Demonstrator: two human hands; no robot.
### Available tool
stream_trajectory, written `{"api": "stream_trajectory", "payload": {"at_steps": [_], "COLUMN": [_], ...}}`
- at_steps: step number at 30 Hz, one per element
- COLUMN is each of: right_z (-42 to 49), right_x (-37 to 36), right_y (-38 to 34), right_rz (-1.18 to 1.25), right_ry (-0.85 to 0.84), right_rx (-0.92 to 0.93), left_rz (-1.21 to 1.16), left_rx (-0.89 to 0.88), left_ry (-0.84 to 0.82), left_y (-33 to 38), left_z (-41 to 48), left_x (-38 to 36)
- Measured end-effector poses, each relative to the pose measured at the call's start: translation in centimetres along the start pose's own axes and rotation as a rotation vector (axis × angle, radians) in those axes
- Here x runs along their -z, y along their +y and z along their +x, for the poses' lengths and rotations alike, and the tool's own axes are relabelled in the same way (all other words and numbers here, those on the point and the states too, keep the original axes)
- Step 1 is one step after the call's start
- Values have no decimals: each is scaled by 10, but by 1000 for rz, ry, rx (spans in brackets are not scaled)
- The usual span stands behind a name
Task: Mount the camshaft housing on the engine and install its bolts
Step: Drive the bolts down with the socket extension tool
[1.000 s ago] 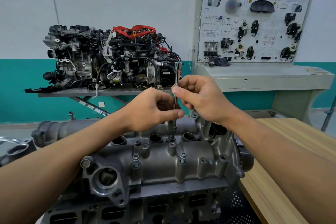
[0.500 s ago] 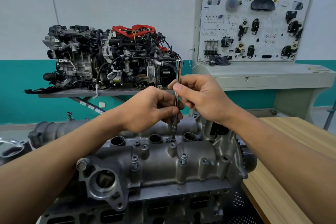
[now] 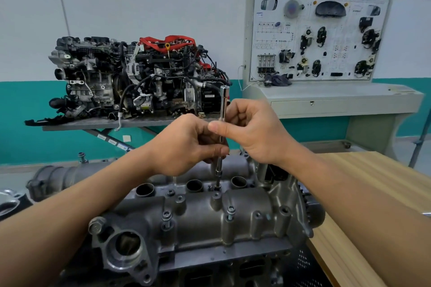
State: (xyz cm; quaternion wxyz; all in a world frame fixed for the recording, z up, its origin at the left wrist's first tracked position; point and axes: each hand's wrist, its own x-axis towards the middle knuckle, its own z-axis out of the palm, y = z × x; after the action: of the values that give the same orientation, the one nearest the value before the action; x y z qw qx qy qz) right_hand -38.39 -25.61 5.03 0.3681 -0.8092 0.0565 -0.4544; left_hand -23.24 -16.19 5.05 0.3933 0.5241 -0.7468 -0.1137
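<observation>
The grey cast camshaft housing lies on the engine in front of me. A long chrome extension bar stands upright, its socket end seated on a bolt between the round plug wells. My left hand pinches the bar's lower shaft. My right hand grips the bar higher up, thumb across the front. Two bolts stick up out of the housing's near row.
A wooden bench top runs along the right. Behind stands a full engine on a grey stand, and a training display board on a console. A grey pipe-shaped part lies at the left.
My right hand's fingers have shifted round the bar, and the thumb now lies across its front. The bar stays upright on the same bolt. My left hand keeps its pinch.
</observation>
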Motion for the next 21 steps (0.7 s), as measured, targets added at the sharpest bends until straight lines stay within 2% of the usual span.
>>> {"api": "stream_trajectory", "payload": {"at_steps": [6, 9, 13, 18, 21], "right_z": [1, -1, -1, 0, 2], "right_x": [3, 3, 1, 1, 0], "right_y": [5, 4, -1, -5, -5], "right_rz": [37, 8, -4, -90, -136], "right_ry": [-136, -142, -149, -141, -135], "right_rx": [12, 30, 5, -20, 15], "left_rz": [-59, -45, 25, 54, 45], "left_rx": [54, 59, 50, 133, 133], "left_ry": [-119, -162, -129, -127, -145], "left_y": [-1, -1, 0, -2, 0], "left_z": [4, 3, 2, -3, -6], "left_x": [5, 9, 9, 20, 20]}}
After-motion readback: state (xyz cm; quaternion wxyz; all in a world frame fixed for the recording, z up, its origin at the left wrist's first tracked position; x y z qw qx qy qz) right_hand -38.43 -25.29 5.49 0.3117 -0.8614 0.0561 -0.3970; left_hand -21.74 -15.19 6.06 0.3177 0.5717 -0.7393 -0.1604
